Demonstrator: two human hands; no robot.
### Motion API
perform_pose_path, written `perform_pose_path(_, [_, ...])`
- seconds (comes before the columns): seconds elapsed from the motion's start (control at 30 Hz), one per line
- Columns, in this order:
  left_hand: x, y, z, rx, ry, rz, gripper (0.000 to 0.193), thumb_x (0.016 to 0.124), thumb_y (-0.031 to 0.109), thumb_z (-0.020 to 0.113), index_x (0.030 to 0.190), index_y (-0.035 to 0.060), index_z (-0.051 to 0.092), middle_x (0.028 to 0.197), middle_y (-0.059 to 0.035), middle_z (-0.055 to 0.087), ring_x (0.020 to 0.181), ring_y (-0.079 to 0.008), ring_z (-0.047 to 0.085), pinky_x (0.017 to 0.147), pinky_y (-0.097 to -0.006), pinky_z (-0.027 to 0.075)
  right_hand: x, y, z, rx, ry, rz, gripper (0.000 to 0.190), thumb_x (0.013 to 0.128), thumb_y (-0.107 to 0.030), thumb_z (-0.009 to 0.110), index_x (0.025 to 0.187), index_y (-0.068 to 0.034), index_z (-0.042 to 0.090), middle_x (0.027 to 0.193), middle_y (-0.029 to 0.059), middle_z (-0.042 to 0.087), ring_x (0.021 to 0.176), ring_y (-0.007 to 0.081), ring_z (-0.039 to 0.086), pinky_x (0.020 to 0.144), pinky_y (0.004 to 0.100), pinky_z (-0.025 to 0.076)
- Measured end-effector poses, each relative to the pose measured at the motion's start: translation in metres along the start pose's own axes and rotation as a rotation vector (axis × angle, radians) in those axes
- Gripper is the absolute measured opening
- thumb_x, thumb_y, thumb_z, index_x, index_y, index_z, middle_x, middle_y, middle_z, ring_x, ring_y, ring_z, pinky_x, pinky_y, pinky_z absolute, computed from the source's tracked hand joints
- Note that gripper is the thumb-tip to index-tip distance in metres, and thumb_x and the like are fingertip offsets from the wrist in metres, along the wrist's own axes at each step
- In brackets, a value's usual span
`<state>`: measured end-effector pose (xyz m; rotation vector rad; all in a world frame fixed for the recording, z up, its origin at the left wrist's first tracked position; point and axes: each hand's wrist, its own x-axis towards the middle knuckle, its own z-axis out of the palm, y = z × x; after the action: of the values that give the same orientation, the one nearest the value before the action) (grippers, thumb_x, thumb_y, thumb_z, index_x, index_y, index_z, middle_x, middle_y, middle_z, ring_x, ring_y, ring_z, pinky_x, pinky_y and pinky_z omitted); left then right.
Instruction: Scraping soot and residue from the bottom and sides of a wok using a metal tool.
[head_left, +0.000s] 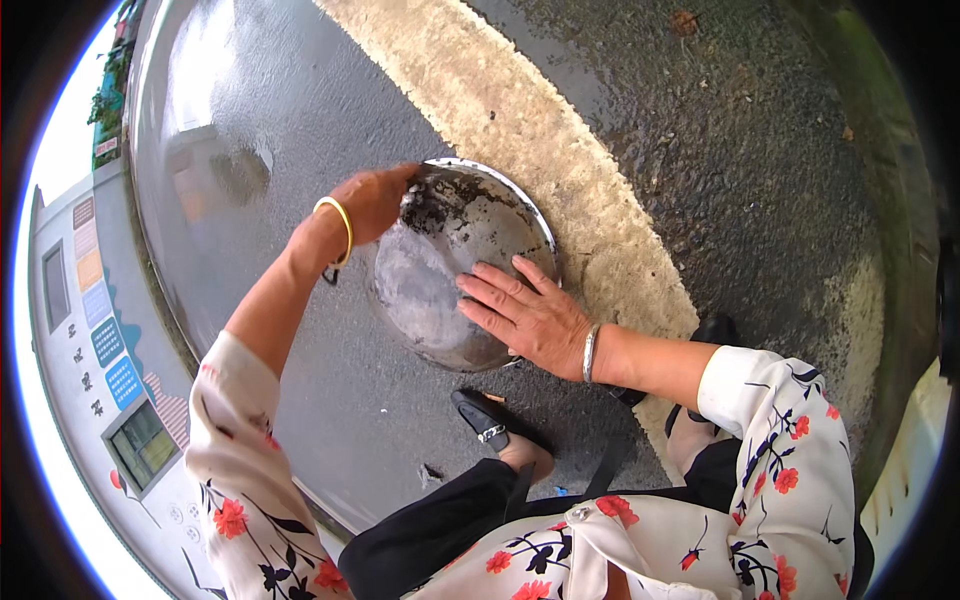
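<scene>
A round metal pan or wok (442, 300), its grey surface blackened with soot near the top, lies on the wet asphalt before me, apparently with its underside up. My left hand (371, 202), with a yellow bangle at the wrist, is at the pan's upper left rim beside the blackest patch; its fingertips are blurred and partly hidden. What it holds, if anything, I cannot make out. Spread over the lower right part of the pan is my right hand (529, 315), palm down, fingers apart, a silver bracelet at its wrist.
A broad pale painted stripe (525, 97) crosses the asphalt beside the pan. My black shoe (495, 424) stands just below it, the other foot to the right. Dark, rough wet ground (720, 150) extends at the right. A painted wall (82, 300) with windows is far left.
</scene>
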<state>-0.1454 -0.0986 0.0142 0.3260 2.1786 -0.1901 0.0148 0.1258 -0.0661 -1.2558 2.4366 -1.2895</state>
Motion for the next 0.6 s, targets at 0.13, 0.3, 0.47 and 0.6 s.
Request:
perform_pose_path(0.13, [-0.003,0.021,-0.005,-0.050,0.029,-0.007,0.043,0.088,-0.002,0.046,0.130,0.0056,0.053,0.100,-0.0243,0.067,0.093,-0.0379,0.067,0.081,-0.0445,0.052,-0.008,0.000,0.000,-0.007,-0.006,0.009,0.051,0.085,-0.011,0.055,0.135,-0.009,0.049,0.150,0.0091,0.039,0.141,0.0253,0.034,0.114,0.0498,0.025])
perform_pose_path(0.3, [-0.001,0.016,0.001,0.399,-0.103,0.215,0.042,0.094,0.004,0.046,0.136,0.0066,0.049,0.113,-0.0184,0.066,0.093,-0.0345,0.068,0.079,-0.0406,0.053,-0.005,-0.003,0.002,0.013,-0.025,0.006,0.053,0.085,-0.010,0.054,0.137,-0.010,0.049,0.152,0.0078,0.037,0.142,0.0244,0.032,0.115,0.0496,0.023])
perform_pose_path(0.47, [0.014,-0.003,-0.005,-0.084,-0.032,0.097,0.051,0.088,-0.001,0.050,0.139,0.0041,0.043,0.107,-0.0196,0.067,0.093,-0.0364,0.067,0.079,-0.0416,0.052,-0.004,-0.001,-0.001,0.004,-0.029,-0.007,0.048,0.089,-0.014,0.047,0.137,-0.007,0.048,0.153,0.0097,0.034,0.144,0.0245,0.029,0.116,0.0494,0.020])
perform_pose_path(0.6, [-0.008,0.029,-0.014,0.035,-0.012,-0.028,0.044,0.093,0.003,0.046,0.137,0.0048,0.046,0.100,-0.0228,0.067,0.095,-0.0381,0.065,0.080,-0.0429,0.051,-0.008,0.002,-0.001,0.029,-0.037,0.016,0.049,0.089,-0.013,0.048,0.137,-0.007,0.047,0.153,0.0098,0.035,0.144,0.0247,0.029,0.116,0.0494,0.020])
